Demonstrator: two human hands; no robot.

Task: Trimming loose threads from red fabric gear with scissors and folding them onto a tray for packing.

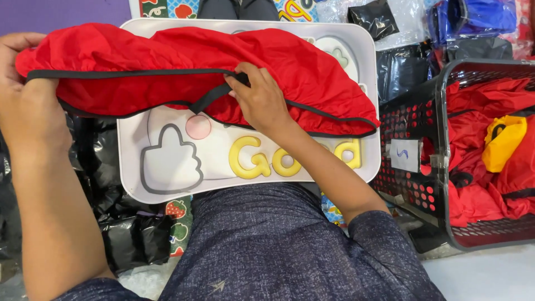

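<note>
- Cluttered floor space is seen from above, with a white lap tray [356,44] laid across the person's knees and decorated with raised yellow letters and a grey-outlined shape.
- A red fabric cover [167,61] with black edging is spread over the far half of the tray, stretched between the two hands.
- The left hand [25,106] is closed on the cover's left end, its fingers curled over the cloth where the black trim starts.
- The right hand [259,100] rests near the middle of the cover; its fingertips are pinched together on a black strap [209,99] that runs down and leftward from them.
- Beyond the right hand's knuckles, the cloth slopes down to the tray's right edge.
- Well to the right of the right wrist, a black perforated basket [415,125] is seen holding more red fabric and a yellow piece [504,142].
- Below the left forearm, black plastic bags [134,234] are piled on the floor.
</note>
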